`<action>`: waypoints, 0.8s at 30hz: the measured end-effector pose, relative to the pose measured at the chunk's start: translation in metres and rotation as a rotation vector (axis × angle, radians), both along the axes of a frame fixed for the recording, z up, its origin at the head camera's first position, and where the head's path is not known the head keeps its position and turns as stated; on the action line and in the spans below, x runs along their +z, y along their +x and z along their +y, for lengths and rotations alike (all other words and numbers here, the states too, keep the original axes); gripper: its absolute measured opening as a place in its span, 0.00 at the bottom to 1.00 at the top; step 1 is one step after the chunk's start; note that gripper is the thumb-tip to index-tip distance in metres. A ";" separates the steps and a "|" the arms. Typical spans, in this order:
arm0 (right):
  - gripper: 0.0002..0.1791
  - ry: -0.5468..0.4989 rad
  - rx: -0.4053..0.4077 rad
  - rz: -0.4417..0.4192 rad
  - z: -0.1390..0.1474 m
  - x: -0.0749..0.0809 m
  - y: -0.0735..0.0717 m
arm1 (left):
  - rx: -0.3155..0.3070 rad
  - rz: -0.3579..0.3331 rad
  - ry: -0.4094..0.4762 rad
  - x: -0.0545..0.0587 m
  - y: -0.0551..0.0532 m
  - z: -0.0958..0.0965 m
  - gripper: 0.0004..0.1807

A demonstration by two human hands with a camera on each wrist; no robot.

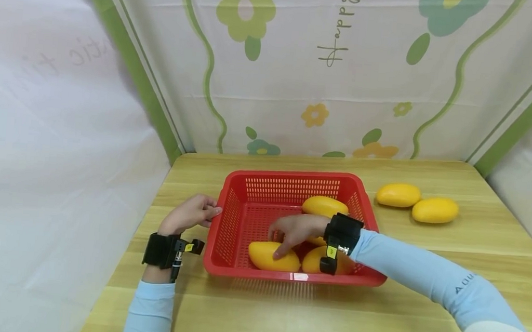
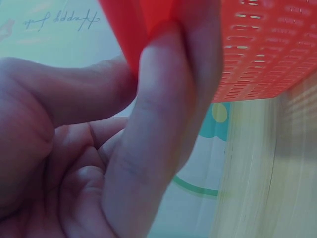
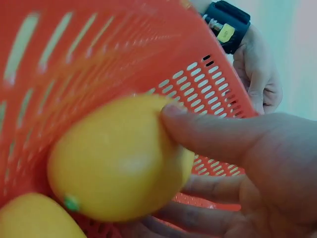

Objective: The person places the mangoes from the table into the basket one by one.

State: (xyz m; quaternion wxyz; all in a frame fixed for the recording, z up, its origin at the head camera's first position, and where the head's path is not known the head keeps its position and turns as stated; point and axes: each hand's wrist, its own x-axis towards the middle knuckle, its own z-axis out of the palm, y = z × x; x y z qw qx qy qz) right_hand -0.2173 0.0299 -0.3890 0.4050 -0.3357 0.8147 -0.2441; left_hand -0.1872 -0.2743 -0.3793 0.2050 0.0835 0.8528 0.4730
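Red basket (image 1: 356, 194) on table (image 1: 254, 311), left hand (image 1: 190, 214) pinching its left rim. Right hand (image 1: 296, 231) inside basket, fingers wrapped on front-left mango (image 1: 265, 257); two mangoes (image 1: 415, 203) lie well right of it.

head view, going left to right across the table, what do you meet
left hand on the basket's left rim → red basket → near-left mango under the right hand → far mango in the basket → two mangoes on the table, first, then
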 end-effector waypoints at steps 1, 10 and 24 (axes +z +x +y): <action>0.18 0.004 0.007 -0.006 0.000 0.000 0.000 | -0.002 0.000 0.000 0.000 0.000 0.000 0.13; 0.17 0.025 0.042 -0.020 0.002 0.000 0.000 | -0.016 0.005 0.001 -0.002 -0.002 0.000 0.13; 0.24 0.027 0.165 0.024 0.008 0.002 -0.005 | -0.019 0.010 0.003 -0.003 -0.002 -0.001 0.13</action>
